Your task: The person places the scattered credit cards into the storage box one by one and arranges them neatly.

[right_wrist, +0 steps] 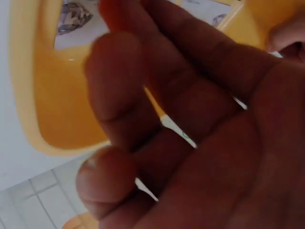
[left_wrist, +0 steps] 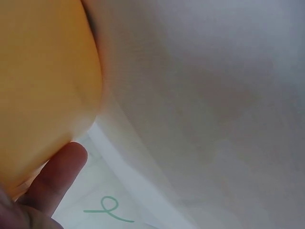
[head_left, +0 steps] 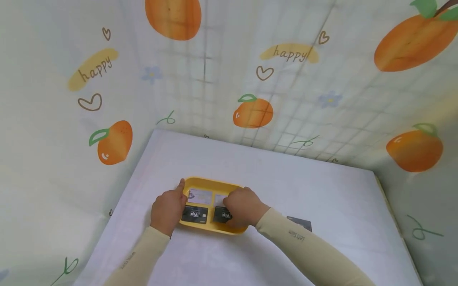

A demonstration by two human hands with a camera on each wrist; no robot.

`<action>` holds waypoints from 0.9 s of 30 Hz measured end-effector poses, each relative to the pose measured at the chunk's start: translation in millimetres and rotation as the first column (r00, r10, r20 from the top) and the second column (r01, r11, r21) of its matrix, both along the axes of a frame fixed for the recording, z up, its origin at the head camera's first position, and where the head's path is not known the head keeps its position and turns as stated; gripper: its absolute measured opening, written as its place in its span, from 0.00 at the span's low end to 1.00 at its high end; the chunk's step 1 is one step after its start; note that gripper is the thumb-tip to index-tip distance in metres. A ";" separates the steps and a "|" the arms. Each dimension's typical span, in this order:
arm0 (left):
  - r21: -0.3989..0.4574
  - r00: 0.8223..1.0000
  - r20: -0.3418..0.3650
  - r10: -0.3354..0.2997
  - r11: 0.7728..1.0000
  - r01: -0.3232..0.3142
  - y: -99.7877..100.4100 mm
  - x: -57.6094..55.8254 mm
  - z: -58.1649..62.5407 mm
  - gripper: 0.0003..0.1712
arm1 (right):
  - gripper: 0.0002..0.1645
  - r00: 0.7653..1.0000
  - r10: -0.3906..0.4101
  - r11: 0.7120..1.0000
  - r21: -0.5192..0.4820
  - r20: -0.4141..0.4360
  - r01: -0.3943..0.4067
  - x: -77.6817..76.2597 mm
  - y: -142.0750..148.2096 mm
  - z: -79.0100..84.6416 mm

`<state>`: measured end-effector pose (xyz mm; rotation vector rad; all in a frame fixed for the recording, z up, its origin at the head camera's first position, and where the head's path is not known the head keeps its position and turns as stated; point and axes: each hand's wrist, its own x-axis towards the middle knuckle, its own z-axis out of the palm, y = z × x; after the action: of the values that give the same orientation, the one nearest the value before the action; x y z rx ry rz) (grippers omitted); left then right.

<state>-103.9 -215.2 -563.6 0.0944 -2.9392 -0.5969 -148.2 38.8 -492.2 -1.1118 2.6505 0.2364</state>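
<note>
A yellow tray (head_left: 211, 228) lies on the white table. In its left part are a pale card (head_left: 200, 196) and a black "Vip" card (head_left: 194, 215). Its right part has another pale card (head_left: 218, 200) and black card (head_left: 221, 215), both partly covered by my right hand (head_left: 246, 206). My left hand (head_left: 168, 210) grips the tray's left end, thumb along the rim; in the left wrist view a finger (left_wrist: 59, 174) touches the tray's outside. Loosely bent fingers (right_wrist: 116, 81) of the right hand hover over the tray in the right wrist view; their contact with the cards is hidden.
A dark card (head_left: 299, 223) lies on the table right of the tray, partly behind the right sleeve (head_left: 304, 242). The white table (head_left: 322, 182) meets a patterned curtain (head_left: 286, 99) at its back edge and sides.
</note>
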 end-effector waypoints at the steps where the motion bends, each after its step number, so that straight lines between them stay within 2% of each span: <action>1: 0.002 1.000 -0.001 0.002 1.000 -0.002 0.9 -0.2 0.0 0.32 | 0.20 1.000 -0.007 1.000 0.010 0.007 0.007 0.1 0.3 -1.3; 9: -0.005 1.000 -0.028 0.003 1.000 -0.003 1.5 -0.2 -0.5 0.32 | 0.22 0.999 -0.018 0.996 0.083 0.035 0.015 0.0 -2.4 -1.7; 14: -0.019 1.000 -0.023 0.005 1.000 -0.005 0.9 0.5 0.0 0.33 | 0.22 0.999 0.007 0.995 0.104 0.033 -0.010 -0.1 -8.2 -2.6; 19: -0.022 1.000 -0.017 0.005 1.000 -0.005 0.8 0.1 -1.8 0.34 | 0.22 0.999 0.024 0.990 0.139 0.025 -0.028 -2.8 -13.1 -7.6; 27: -0.028 1.000 -0.029 0.002 1.000 -0.003 -0.6 -2.0 -4.8 0.34 | 0.23 0.999 -0.001 0.987 0.161 0.035 -0.005 -7.4 -17.3 -18.1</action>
<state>-105.9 -215.8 -568.3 0.0852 -2.9177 -0.5525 -155.6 21.5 -510.3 -1.0569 2.5477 0.4197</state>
